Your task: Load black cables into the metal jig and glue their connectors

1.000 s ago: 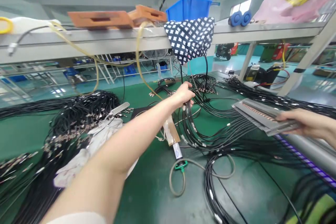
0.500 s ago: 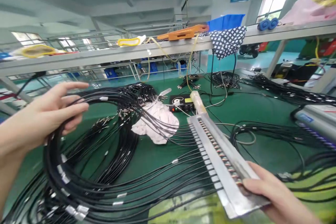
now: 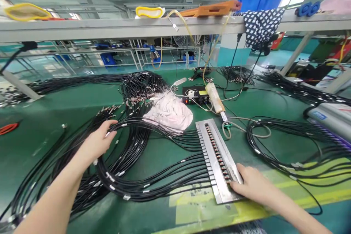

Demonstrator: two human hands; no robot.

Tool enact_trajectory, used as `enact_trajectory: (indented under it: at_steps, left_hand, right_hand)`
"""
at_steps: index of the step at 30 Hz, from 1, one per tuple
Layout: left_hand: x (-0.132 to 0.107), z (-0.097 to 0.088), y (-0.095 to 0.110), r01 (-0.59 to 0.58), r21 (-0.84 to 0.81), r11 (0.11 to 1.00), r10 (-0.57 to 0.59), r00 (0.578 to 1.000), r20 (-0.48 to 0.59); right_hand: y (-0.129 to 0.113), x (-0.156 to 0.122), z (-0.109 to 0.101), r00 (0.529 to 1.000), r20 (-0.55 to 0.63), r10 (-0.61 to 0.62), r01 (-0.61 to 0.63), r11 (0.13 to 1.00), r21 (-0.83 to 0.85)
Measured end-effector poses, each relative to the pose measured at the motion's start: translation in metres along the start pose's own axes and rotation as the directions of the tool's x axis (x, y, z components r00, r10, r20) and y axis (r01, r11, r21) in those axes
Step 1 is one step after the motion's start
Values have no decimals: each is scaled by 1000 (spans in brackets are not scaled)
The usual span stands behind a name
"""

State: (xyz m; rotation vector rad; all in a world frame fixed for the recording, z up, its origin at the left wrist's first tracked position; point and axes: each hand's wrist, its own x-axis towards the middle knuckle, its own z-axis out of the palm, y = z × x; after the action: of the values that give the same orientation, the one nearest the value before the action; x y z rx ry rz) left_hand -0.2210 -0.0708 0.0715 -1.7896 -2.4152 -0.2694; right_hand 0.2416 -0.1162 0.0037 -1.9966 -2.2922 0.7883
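Note:
My left hand is closed around the looped end of a bundle of black cables. From that loop the cables run right, side by side, into slots along the left edge of a flat metal fixture. A row of small coppery cable ends shows in the fixture's long channel. My right hand grips the fixture's near right edge, thumb on top, its other fingers partly hidden. The fixture lies at a slant, its near end over yellow tape on the green table.
Beyond the loop sit a pale pink cloth, a black control box and a tape-wrapped handheld tool. Other black cable bundles lie behind and at right, near a grey machine. A shelf rail crosses above the table.
The metal fixture has come down onto the table with my right hand still on it. My left hand has lowered and moved right with the cable loop, its fingers closing.

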Motion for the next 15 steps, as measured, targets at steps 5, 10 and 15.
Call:
enact_trajectory:
  at_steps: [5, 10, 15]
  left_hand:
    - [-13, 10, 18, -33, 305, 952, 74, 989, -125]
    - [-71, 20, 122, -643, -48, 764, 645, 764, 31]
    - [-138, 55, 191, -865, -263, 427, 900, 436, 25]
  right_hand:
    - [-18, -7, -19, 996, 29, -80, 84, 875, -477]
    - [-15, -18, -1, 840, -117, -530, 390, 740, -548]
    - [1, -18, 14, 545, -147, -826, 633, 520, -573]
